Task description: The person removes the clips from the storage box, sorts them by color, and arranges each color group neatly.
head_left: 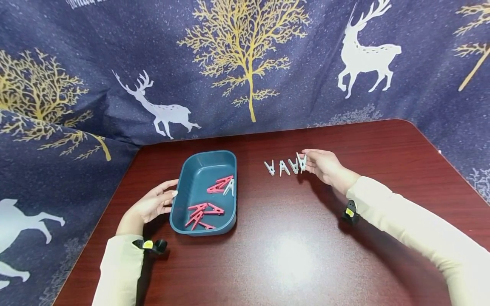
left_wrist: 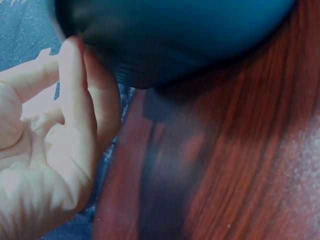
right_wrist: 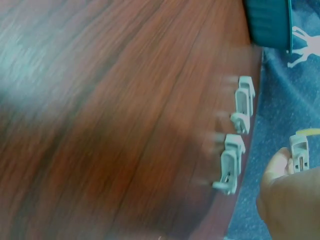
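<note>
Pale grey-white clothes peg (head_left: 301, 162), A-shaped w/ splayed legs, pinched by the fingers of the R hand (head_left: 323, 163), approx. 2-3 o'clock from the teal bin (head_left: 177, 221). Similar pale pegs (head_left: 284, 168) sit at its 9 o'clock on the dark red-brown worktop (head_left: 268, 238); can't tell if the nearest touches it. L hand (head_left: 153, 204): fingers loose, touching bin's outer wall at 9 o'clock. Inside bin: pinkish-red pegs (head_left: 197, 217), plus 1 white peg (head_left: 229, 187) at 3 o'clock.
</note>
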The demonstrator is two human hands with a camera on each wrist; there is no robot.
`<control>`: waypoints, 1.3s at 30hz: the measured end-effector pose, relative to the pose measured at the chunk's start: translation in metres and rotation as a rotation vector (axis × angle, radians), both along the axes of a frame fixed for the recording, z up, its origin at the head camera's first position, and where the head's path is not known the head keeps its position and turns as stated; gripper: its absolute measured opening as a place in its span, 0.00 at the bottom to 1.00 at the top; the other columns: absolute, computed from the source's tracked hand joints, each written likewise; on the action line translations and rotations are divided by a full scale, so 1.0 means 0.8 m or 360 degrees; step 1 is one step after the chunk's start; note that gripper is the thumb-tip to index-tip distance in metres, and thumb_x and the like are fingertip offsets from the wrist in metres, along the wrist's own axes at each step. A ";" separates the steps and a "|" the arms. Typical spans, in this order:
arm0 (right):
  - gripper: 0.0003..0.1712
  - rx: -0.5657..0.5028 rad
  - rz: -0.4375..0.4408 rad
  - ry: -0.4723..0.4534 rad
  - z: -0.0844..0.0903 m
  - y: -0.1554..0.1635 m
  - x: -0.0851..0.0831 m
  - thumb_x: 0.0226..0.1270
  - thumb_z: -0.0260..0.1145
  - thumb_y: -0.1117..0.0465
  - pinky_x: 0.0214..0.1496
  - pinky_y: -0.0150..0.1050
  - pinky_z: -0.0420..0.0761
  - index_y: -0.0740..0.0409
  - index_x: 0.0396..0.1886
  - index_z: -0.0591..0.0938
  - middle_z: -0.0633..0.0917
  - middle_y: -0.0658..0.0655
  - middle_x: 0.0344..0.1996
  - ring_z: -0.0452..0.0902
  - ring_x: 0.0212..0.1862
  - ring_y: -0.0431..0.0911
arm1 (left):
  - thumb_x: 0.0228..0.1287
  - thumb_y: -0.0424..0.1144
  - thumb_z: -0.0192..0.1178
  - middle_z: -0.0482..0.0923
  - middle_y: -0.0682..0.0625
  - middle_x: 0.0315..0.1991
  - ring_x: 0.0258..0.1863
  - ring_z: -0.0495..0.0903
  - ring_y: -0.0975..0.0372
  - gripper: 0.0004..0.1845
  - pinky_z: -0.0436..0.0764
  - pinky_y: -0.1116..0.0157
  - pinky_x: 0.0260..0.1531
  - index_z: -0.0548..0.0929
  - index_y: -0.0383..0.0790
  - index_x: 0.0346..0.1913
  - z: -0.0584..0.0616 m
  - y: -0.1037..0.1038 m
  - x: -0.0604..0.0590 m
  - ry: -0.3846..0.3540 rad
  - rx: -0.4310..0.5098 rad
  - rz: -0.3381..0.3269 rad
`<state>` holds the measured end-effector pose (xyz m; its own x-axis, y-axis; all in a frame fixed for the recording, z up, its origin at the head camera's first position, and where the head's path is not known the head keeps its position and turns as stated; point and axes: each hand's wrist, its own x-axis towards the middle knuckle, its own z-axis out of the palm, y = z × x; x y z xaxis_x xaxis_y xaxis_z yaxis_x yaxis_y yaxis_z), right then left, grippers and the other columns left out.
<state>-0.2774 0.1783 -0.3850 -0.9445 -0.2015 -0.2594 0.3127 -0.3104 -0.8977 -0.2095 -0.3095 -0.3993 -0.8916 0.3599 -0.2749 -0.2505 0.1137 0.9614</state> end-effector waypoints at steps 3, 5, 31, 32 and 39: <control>0.12 0.0009 -0.0025 0.0001 -0.002 0.008 -0.001 0.75 0.48 0.65 0.36 0.27 0.78 0.53 0.34 0.76 0.85 0.44 0.24 0.78 0.30 0.34 | 0.74 0.33 0.44 0.81 0.56 0.45 0.41 0.83 0.65 0.20 0.83 0.66 0.41 0.62 0.48 0.65 -0.001 -0.001 -0.001 -0.0001 0.0021 -0.0014; 0.14 0.0005 -0.0040 0.0000 -0.002 0.013 -0.002 0.75 0.47 0.66 0.37 0.27 0.78 0.52 0.32 0.78 0.85 0.44 0.24 0.79 0.31 0.34 | 0.75 0.33 0.44 0.81 0.56 0.45 0.41 0.83 0.65 0.20 0.83 0.66 0.41 0.62 0.49 0.65 -0.001 -0.001 -0.001 0.0000 0.0034 -0.0025; 0.23 0.0414 -0.0118 0.0081 -0.021 0.046 -0.027 0.74 0.43 0.67 0.35 0.26 0.80 0.79 0.63 0.60 0.81 0.41 0.21 0.79 0.29 0.31 | 0.75 0.33 0.44 0.82 0.56 0.44 0.41 0.83 0.65 0.21 0.83 0.66 0.41 0.61 0.50 0.66 0.000 -0.001 0.000 -0.0021 0.0053 -0.0024; 0.24 0.0429 -0.0116 0.0083 -0.022 0.047 -0.028 0.74 0.43 0.68 0.35 0.26 0.80 0.79 0.63 0.60 0.81 0.41 0.21 0.79 0.29 0.31 | 0.74 0.34 0.45 0.81 0.56 0.45 0.42 0.83 0.65 0.21 0.83 0.66 0.42 0.61 0.50 0.67 0.000 -0.001 0.000 -0.0024 0.0047 -0.0020; 0.23 0.0526 -0.0113 0.0075 -0.028 0.044 -0.035 0.73 0.43 0.69 0.35 0.26 0.80 0.80 0.62 0.62 0.80 0.40 0.21 0.78 0.28 0.30 | 0.74 0.35 0.45 0.81 0.57 0.45 0.42 0.83 0.65 0.22 0.82 0.65 0.42 0.59 0.49 0.68 -0.002 -0.002 0.000 -0.0017 0.0006 -0.0011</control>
